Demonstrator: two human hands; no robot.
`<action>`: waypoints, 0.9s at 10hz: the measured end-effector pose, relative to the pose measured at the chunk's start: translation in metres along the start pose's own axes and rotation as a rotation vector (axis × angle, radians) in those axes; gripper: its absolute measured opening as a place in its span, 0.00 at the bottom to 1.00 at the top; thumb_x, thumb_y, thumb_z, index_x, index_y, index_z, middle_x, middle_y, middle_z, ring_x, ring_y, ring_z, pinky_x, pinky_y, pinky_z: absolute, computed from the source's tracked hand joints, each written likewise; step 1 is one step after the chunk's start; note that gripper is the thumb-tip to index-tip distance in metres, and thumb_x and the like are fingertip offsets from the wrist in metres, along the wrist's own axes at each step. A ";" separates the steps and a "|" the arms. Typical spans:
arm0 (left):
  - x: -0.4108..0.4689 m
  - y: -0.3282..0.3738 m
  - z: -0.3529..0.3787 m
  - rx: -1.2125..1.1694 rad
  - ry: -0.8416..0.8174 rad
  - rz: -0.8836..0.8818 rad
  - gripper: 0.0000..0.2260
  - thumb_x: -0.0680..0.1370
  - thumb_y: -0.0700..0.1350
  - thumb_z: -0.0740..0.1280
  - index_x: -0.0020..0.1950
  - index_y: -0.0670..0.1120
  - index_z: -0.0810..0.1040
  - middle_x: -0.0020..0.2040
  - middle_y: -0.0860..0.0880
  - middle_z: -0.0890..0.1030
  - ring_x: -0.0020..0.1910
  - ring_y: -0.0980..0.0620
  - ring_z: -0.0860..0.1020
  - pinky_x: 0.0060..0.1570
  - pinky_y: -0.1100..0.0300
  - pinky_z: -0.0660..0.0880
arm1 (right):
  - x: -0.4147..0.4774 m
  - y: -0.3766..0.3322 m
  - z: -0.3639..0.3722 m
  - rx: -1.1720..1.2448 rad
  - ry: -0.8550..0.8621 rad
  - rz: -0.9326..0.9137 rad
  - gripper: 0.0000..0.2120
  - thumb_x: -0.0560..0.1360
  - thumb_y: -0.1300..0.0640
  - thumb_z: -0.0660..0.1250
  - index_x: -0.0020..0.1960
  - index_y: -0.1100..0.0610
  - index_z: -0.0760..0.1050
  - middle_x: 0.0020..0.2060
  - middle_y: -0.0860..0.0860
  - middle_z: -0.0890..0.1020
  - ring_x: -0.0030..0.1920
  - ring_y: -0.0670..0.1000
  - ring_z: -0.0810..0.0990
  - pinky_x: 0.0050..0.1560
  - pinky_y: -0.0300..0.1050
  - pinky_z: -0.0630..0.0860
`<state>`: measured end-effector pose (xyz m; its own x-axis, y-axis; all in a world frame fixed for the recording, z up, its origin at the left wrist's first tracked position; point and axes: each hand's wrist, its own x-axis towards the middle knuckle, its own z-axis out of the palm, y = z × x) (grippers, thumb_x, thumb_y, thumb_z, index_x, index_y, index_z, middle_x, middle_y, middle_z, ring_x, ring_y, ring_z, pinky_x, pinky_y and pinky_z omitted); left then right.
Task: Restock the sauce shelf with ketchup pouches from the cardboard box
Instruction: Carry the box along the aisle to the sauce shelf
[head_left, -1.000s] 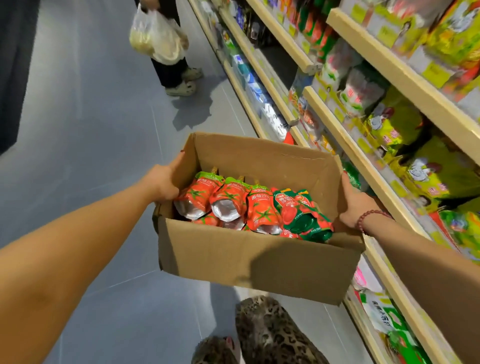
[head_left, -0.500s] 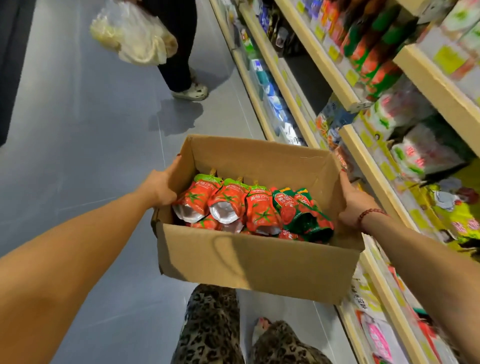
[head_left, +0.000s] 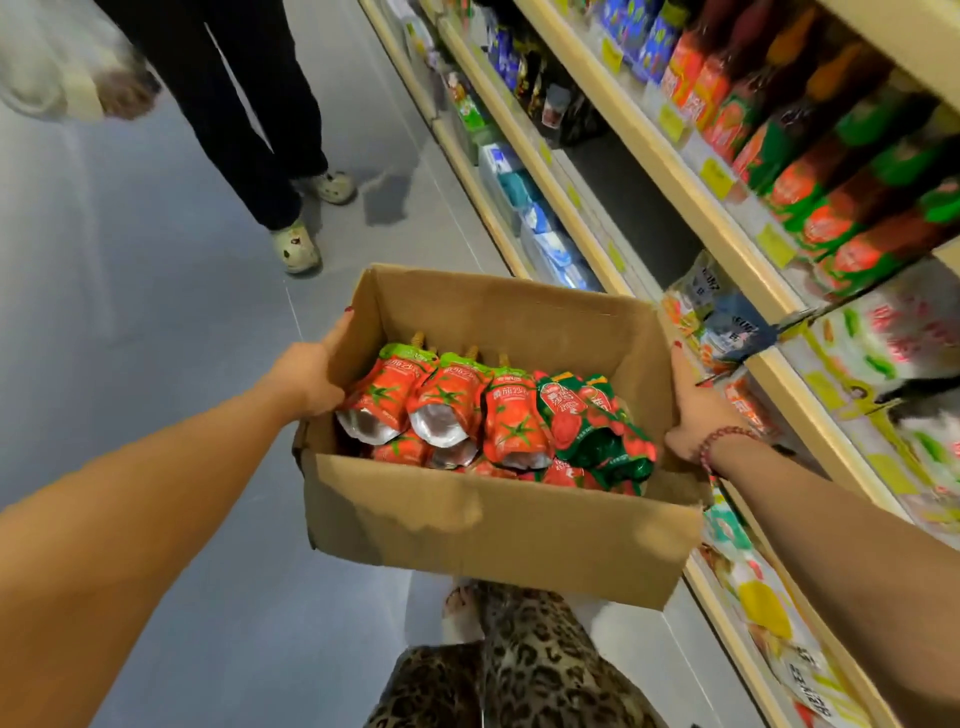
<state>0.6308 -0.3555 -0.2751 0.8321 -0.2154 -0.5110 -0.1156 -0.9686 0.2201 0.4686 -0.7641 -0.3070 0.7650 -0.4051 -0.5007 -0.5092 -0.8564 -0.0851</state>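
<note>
An open cardboard box hangs in front of me above the aisle floor. My left hand grips its left wall, thumb up along the edge. My right hand, with a bead bracelet at the wrist, holds the right wall, thumb lying along the rim. The other fingers of both hands are hidden behind the box. Inside lie several red ketchup pouches with green tops and spouts, and green-and-red pouches on the right. The sauce shelf runs along my right, with red sauce bottles on it.
Another person's dark trouser legs and pale clogs stand on the grey floor just ahead on the left, a plastic bag hanging at the top left. Lower shelves hold packets. My leopard-print legs show below the box.
I have moved forward along the aisle, so the other person is closer and the red bottle shelf has come into view. Both hands keep the same hold on the box.
</note>
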 end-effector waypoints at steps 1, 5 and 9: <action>0.053 0.006 -0.025 -0.009 -0.015 0.023 0.46 0.71 0.38 0.65 0.74 0.62 0.37 0.43 0.42 0.71 0.39 0.42 0.72 0.38 0.53 0.71 | 0.041 -0.015 -0.013 0.047 -0.041 0.023 0.47 0.67 0.61 0.68 0.76 0.56 0.41 0.44 0.62 0.78 0.44 0.61 0.79 0.40 0.49 0.75; 0.262 0.039 -0.103 0.120 -0.021 0.222 0.46 0.69 0.38 0.66 0.76 0.59 0.39 0.40 0.39 0.76 0.35 0.43 0.71 0.37 0.56 0.68 | 0.157 -0.077 -0.073 0.242 -0.062 0.206 0.45 0.67 0.64 0.68 0.75 0.56 0.44 0.40 0.61 0.77 0.38 0.58 0.75 0.37 0.50 0.75; 0.449 0.087 -0.163 0.228 -0.214 0.612 0.45 0.64 0.47 0.64 0.77 0.55 0.45 0.52 0.33 0.79 0.51 0.31 0.77 0.48 0.53 0.71 | 0.196 -0.159 -0.055 0.245 -0.048 0.587 0.46 0.65 0.59 0.71 0.75 0.59 0.47 0.43 0.60 0.79 0.45 0.61 0.79 0.34 0.44 0.69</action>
<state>1.0824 -0.5164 -0.3502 0.4578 -0.7292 -0.5087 -0.6617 -0.6616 0.3528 0.7216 -0.7250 -0.3446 0.3155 -0.7651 -0.5613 -0.9181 -0.3958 0.0235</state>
